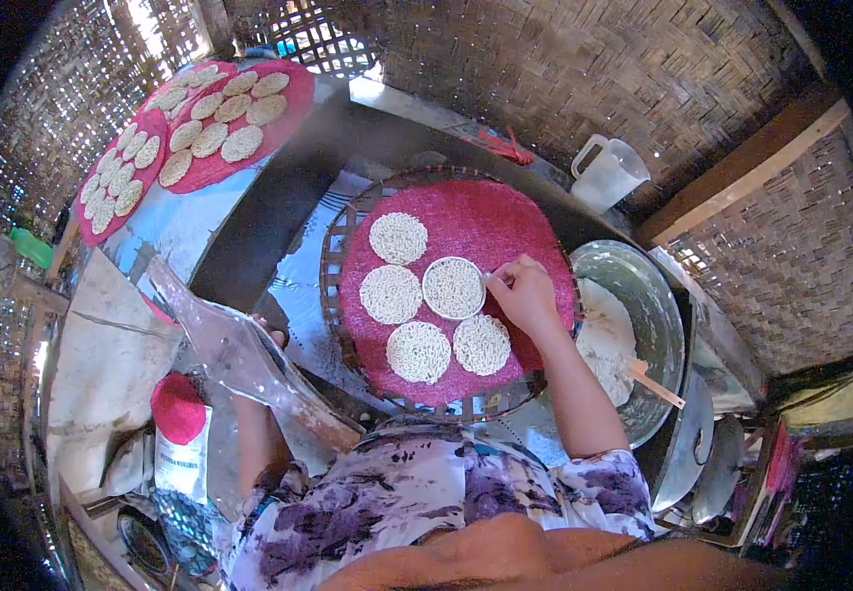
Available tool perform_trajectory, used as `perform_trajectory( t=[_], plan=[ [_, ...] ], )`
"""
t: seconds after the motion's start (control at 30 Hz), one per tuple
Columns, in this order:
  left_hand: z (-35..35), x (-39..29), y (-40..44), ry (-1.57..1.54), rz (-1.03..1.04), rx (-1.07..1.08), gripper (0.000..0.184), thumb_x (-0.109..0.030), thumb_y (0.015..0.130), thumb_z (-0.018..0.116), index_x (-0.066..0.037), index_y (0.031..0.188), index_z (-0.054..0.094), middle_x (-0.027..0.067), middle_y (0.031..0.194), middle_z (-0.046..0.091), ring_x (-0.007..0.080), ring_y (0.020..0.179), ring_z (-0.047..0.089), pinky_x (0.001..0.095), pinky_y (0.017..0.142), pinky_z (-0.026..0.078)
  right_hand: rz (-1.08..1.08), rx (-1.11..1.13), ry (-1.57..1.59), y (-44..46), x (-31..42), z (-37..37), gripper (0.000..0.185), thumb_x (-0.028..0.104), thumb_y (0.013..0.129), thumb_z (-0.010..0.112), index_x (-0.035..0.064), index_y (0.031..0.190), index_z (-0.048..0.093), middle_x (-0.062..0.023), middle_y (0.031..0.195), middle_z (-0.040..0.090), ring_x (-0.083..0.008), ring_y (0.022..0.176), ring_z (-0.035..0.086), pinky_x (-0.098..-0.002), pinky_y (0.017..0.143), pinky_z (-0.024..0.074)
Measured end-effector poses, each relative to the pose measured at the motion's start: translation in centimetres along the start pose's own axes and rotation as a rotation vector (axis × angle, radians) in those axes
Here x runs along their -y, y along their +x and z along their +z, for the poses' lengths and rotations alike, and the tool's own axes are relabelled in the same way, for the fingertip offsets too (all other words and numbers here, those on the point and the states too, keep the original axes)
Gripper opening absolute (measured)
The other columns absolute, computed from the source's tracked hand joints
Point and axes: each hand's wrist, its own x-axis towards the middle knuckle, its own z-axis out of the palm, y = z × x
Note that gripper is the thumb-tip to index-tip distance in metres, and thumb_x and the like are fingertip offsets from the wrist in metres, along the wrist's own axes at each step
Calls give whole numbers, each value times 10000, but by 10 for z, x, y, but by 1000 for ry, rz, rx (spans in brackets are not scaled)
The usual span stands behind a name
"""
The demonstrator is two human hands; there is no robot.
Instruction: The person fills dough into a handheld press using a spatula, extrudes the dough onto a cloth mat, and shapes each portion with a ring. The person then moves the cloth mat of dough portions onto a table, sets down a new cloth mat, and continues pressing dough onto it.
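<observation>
My right hand (525,293) pinches the edge of a thin round ring mould (483,287), which surrounds a disc of pale noodle-like strands (454,288). Several more such discs, one of them a lacy round (419,353), lie flat beside it on a red cloth (486,222). The cloth covers a round woven tray (332,286). My left hand (275,333) is mostly hidden by a long, pale-smeared wooden beam (239,355); my forearm passes beneath the beam, and a few fingers show curled at its far edge.
A large metal basin (678,325) with white dough (599,325) and a wooden paddle (658,382) stands at the right. Behind it is a clear plastic jug (611,175). More discs lie on red cloths (294,94) at the back left. Another red round (178,409) sits at the lower left.
</observation>
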Motion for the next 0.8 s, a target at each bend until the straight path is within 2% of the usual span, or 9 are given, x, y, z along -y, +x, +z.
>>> perform_trajectory(
  t=[0.07, 0.23, 0.3, 0.4, 0.47, 0.8],
  plan=[
    [5, 0, 0, 26, 7, -6, 348, -274, 855, 477, -19, 1091, 503, 141, 1038, 560, 236, 862, 583, 347, 725, 498, 14, 27, -6, 1, 3, 1, 206, 268, 693, 607, 67, 697, 651, -127, 779, 557, -304, 838, 542, -396, 765, 436],
    [12, -5, -2, 29, -21, 39, 373, -298, 866, 444, -19, 1108, 493, 148, 1058, 548, 252, 895, 580, 389, 731, 508, -58, 7, -55, 2, 8, 0, 208, 273, 669, 621, 67, 661, 635, -115, 760, 543, -298, 825, 536, -392, 747, 444],
    [4, -6, -5, 187, -17, 27, 373, -272, 848, 473, -27, 1129, 479, 133, 1077, 542, 235, 929, 565, 377, 767, 490, -66, -19, -72, 3, 11, -3, 204, 269, 661, 623, 65, 651, 630, -109, 755, 538, -294, 825, 533, -390, 739, 447],
    [-57, -4, -15, 660, 5, -36, 438, -181, 787, 582, -52, 1181, 443, 86, 1120, 532, 174, 1010, 522, 315, 870, 429, -69, -25, -84, 5, 14, -10, 202, 264, 650, 631, 62, 640, 628, -106, 757, 538, -289, 837, 532, -389, 735, 450],
    [-74, -4, -21, 826, 19, -84, 436, -166, 777, 594, -53, 1172, 449, 86, 1112, 534, 175, 1002, 524, 322, 865, 435, -56, -3, -104, 6, 19, -14, 206, 265, 645, 636, 60, 635, 627, -107, 762, 540, -289, 846, 533, -387, 739, 450],
    [-38, -4, -17, 892, 56, -221, 440, -91, 727, 655, -58, 1127, 476, 86, 1070, 543, 180, 960, 537, 356, 838, 466, -64, 66, -144, 6, 25, -17, 196, 255, 640, 631, 59, 632, 628, -122, 774, 543, -302, 832, 532, -389, 743, 441]
  ],
)
